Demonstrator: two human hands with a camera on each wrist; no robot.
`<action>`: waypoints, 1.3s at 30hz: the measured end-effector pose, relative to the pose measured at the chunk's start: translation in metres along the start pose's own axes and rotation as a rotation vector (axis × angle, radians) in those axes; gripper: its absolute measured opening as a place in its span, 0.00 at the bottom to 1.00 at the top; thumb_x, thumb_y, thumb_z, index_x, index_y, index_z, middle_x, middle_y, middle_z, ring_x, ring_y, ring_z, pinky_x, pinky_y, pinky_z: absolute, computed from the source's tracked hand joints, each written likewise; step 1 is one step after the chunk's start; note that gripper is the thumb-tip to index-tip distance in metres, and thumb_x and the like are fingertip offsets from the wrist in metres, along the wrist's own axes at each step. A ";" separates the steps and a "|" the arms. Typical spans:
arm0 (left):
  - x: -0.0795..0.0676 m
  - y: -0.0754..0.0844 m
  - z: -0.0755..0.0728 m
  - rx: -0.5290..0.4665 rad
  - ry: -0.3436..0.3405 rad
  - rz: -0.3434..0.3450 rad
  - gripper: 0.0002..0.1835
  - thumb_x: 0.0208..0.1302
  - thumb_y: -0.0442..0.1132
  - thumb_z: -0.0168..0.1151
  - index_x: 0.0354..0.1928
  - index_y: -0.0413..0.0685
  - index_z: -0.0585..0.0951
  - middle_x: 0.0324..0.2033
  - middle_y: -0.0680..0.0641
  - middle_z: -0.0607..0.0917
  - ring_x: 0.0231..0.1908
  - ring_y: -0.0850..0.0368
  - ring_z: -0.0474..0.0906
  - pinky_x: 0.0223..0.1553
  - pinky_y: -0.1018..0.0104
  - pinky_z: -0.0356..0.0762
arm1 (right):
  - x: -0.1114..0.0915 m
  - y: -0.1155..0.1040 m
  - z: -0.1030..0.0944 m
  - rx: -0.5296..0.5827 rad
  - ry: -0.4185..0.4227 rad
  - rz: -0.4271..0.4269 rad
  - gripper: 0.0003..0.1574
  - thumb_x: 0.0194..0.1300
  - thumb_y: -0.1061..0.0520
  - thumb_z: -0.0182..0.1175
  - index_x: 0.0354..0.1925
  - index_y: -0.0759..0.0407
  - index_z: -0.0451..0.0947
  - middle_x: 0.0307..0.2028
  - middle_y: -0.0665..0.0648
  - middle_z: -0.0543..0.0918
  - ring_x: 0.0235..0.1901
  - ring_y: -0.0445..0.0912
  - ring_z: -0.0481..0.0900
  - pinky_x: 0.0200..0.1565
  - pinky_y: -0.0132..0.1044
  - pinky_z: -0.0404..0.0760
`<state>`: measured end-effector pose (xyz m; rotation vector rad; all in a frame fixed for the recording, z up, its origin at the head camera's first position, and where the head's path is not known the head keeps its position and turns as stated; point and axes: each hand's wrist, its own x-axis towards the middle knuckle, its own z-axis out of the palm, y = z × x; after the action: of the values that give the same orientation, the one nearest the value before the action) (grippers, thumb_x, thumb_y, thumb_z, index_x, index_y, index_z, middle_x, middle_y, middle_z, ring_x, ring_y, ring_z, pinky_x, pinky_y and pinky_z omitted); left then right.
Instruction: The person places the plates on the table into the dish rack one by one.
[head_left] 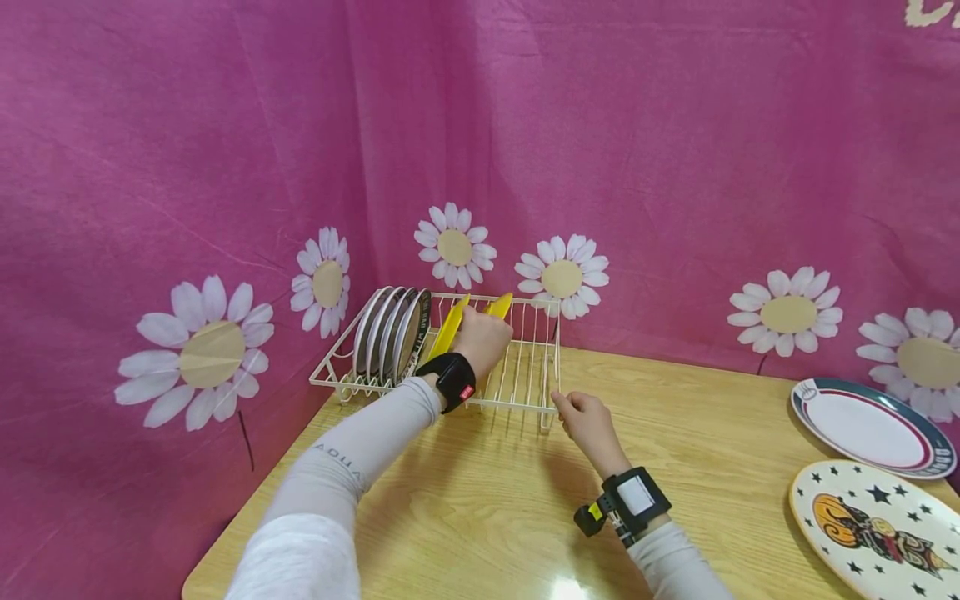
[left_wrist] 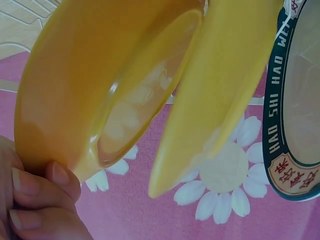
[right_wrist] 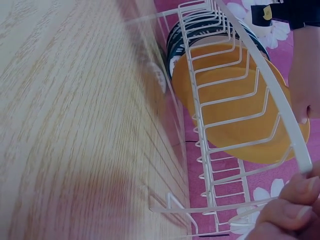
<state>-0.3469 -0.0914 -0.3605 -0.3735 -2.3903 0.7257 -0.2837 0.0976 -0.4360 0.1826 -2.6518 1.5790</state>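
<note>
A white wire dish rack [head_left: 517,407] stands at the back left of the table. My left hand [head_left: 483,337] reaches over it and grips the edge of a yellow plate [head_left: 500,306], which stands on edge in the slots. Left of that, a second yellow plate [head_left: 450,325] leans upright; a gap shows between the two in the left wrist view. Several white plates with dark green rims [head_left: 411,337] stand in a row at the rack's left end. With thumb and fingers, my right hand [head_left: 588,421] holds the rack's front right corner.
On the table's right side lie a white plate with a green rim [head_left: 862,425] and, nearer, a cream plate with stars and an owl [head_left: 862,533]. A pink flowered cloth [head_left: 637,167] hangs close behind the rack and along the table's left side.
</note>
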 end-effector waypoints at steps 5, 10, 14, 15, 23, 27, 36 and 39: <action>0.002 0.006 0.004 -0.026 0.022 -0.035 0.18 0.67 0.35 0.56 0.21 0.59 0.85 0.13 0.58 0.71 0.20 0.63 0.74 0.30 0.61 0.69 | 0.000 -0.001 0.000 0.009 0.004 -0.008 0.29 0.73 0.44 0.52 0.20 0.61 0.70 0.13 0.48 0.67 0.16 0.42 0.64 0.22 0.33 0.62; 0.003 0.011 0.007 -0.023 0.008 -0.057 0.17 0.67 0.36 0.55 0.22 0.59 0.86 0.14 0.59 0.75 0.19 0.62 0.74 0.29 0.61 0.66 | 0.000 -0.001 0.001 0.011 0.003 -0.014 0.31 0.73 0.43 0.52 0.24 0.68 0.71 0.14 0.48 0.68 0.17 0.42 0.64 0.22 0.33 0.63; 0.004 0.013 0.007 -0.019 -0.002 -0.068 0.17 0.67 0.37 0.56 0.23 0.60 0.86 0.15 0.59 0.77 0.20 0.62 0.74 0.30 0.61 0.66 | -0.001 -0.001 0.001 0.020 -0.001 -0.003 0.29 0.73 0.44 0.52 0.23 0.65 0.71 0.14 0.48 0.68 0.17 0.42 0.64 0.22 0.33 0.63; 0.004 0.013 0.007 -0.018 -0.003 -0.070 0.17 0.67 0.37 0.56 0.23 0.60 0.86 0.15 0.60 0.77 0.20 0.62 0.74 0.30 0.61 0.66 | -0.001 -0.002 0.001 0.020 -0.003 0.000 0.29 0.73 0.44 0.52 0.22 0.63 0.70 0.14 0.48 0.68 0.17 0.42 0.64 0.23 0.33 0.63; 0.003 0.015 0.006 -0.020 -0.028 -0.094 0.17 0.68 0.38 0.54 0.24 0.60 0.86 0.16 0.60 0.79 0.21 0.62 0.76 0.30 0.61 0.67 | 0.000 -0.001 0.000 0.009 -0.002 0.001 0.28 0.73 0.44 0.51 0.21 0.60 0.70 0.13 0.48 0.67 0.17 0.42 0.64 0.23 0.33 0.63; 0.000 0.013 0.006 -0.034 -0.040 -0.103 0.15 0.68 0.37 0.55 0.26 0.59 0.87 0.18 0.59 0.82 0.22 0.61 0.78 0.30 0.60 0.69 | 0.000 0.002 0.002 0.005 -0.004 0.006 0.29 0.73 0.43 0.50 0.22 0.62 0.70 0.14 0.48 0.67 0.17 0.42 0.64 0.22 0.33 0.63; -0.005 0.006 0.009 -0.076 -0.082 -0.116 0.17 0.70 0.39 0.53 0.25 0.57 0.86 0.17 0.58 0.81 0.21 0.60 0.77 0.28 0.61 0.69 | -0.001 0.003 0.003 0.016 0.000 0.008 0.29 0.73 0.43 0.51 0.21 0.62 0.70 0.13 0.48 0.67 0.17 0.41 0.64 0.22 0.33 0.63; -0.006 0.004 0.006 -0.081 -0.085 -0.119 0.17 0.70 0.38 0.52 0.26 0.57 0.87 0.17 0.58 0.81 0.21 0.61 0.77 0.29 0.60 0.71 | 0.000 0.002 0.003 0.023 -0.003 0.009 0.30 0.73 0.44 0.51 0.24 0.66 0.71 0.13 0.48 0.67 0.17 0.42 0.64 0.22 0.33 0.63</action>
<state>-0.3461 -0.0930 -0.3696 -0.2352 -2.5038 0.6041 -0.2840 0.0960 -0.4393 0.1738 -2.6413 1.6137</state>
